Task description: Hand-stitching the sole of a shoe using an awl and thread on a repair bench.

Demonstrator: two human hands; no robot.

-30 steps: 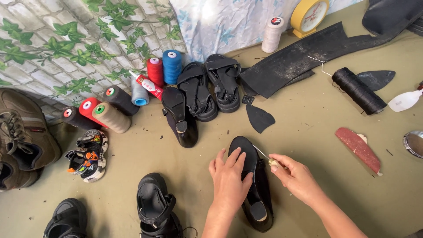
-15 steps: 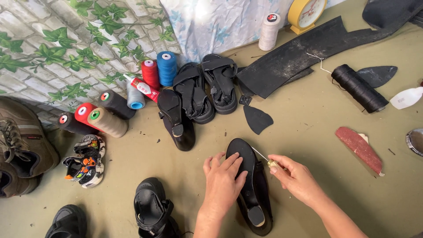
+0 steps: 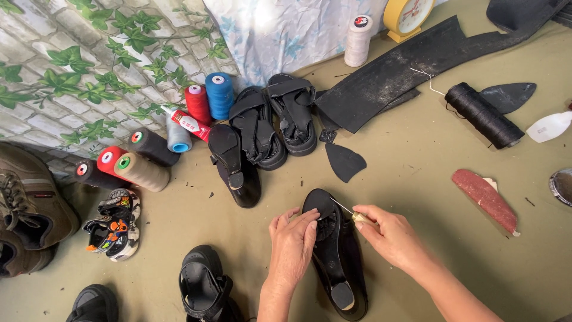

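Pressing left hand [image 3: 293,241] flat on upturned black heeled shoe [image 3: 336,256], long axis running bottom-to-top of frame; right hand [image 3: 393,238] fingers pinching awl [image 3: 351,213] at sole.

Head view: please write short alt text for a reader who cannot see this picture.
Two hands work on a black shoe lying sole up on a green floor: the left hand presses its front, and the right hand holds an awl against it. Thread spools, sandals and rubber sheets lie beyond.

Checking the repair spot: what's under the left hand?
The left hand presses on the black shoe, lying sole-up. The awl meets the sole beside its fingers; the sole beneath the palm is hidden.
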